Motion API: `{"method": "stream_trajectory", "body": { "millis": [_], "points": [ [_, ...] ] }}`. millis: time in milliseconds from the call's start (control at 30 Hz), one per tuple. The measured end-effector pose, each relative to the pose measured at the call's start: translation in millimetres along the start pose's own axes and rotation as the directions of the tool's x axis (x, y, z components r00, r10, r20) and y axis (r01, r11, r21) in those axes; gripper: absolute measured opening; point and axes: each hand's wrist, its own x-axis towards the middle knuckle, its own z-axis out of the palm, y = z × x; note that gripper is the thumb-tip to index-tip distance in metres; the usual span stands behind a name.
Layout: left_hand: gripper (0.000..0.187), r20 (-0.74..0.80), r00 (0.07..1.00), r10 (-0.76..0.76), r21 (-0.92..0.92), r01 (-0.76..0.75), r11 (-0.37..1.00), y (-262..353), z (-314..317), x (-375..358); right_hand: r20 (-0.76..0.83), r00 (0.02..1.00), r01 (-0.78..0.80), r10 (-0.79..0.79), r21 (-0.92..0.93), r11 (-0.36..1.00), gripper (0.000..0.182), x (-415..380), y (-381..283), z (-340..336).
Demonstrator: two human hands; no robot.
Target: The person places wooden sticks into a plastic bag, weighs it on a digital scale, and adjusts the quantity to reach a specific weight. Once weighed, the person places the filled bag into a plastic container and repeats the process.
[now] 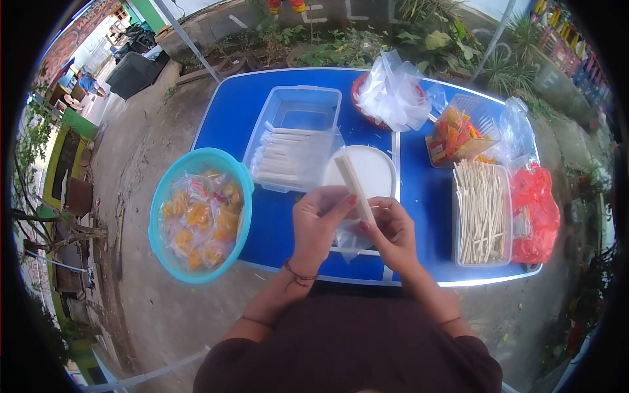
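Upright between my hands is a small bundle of pale wooden sticks (354, 182), its top end leaning slightly left. My left hand (320, 219) is closed on the bundle, thumb pressed along its side. My right hand (393, 236) pinches the lower end between thumb and fingers. Below them, partly hidden by my hands, lie a round white lid (383, 164) and a clear plastic bag (352, 241). A clear tub (333, 105) to the left holds several bagged stick bundles (285, 154). Loose sticks (481, 216) fill a clear box on the right.
A turquoise basin (246, 190) of bagged yellow food stands at the left edge of the blue table (229, 108). Plastic bags (396, 92) heap in a red basket at the back. On the right are a clear basket of orange packets (458, 134) and a red bag (534, 209).
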Motion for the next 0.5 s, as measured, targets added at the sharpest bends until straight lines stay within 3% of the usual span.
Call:
{"method": "stream_trajectory", "body": {
  "millis": [67,167,233,433,500],
  "points": [
    [0.021,-0.003,1.000,-0.015,-0.029,0.015,0.999,-0.5,1.9,0.2,-0.038,0.999,-0.004,0.005,0.023,1.000,0.034,-4.3,7.5,0.9],
    [0.021,-0.017,0.998,0.066,0.111,-0.064,0.992,-5.0,-1.8,3.9,-0.033,0.999,-0.039,0.039,-0.003,0.999,0.036,-7.2,7.1,-4.3],
    [0.021,-0.013,0.999,0.039,0.046,-0.039,0.998,-3.3,-2.0,4.8,-0.023,0.998,-0.051,0.051,-0.016,0.999,0.039,-7.9,-0.5,-4.4],
    [0.021,0.007,0.999,0.040,0.012,-0.040,0.999,-7.0,-2.6,2.6,-0.005,0.978,0.208,-0.210,-0.122,0.970,0.044,-6.1,8.9,-8.6],
    [0.020,-0.009,1.000,0.004,-0.038,-0.004,0.999,-4.5,3.6,1.2,-0.072,0.977,0.189,-0.199,-0.121,0.974,0.045,-8.5,11.8,-0.9]
  ]
}}
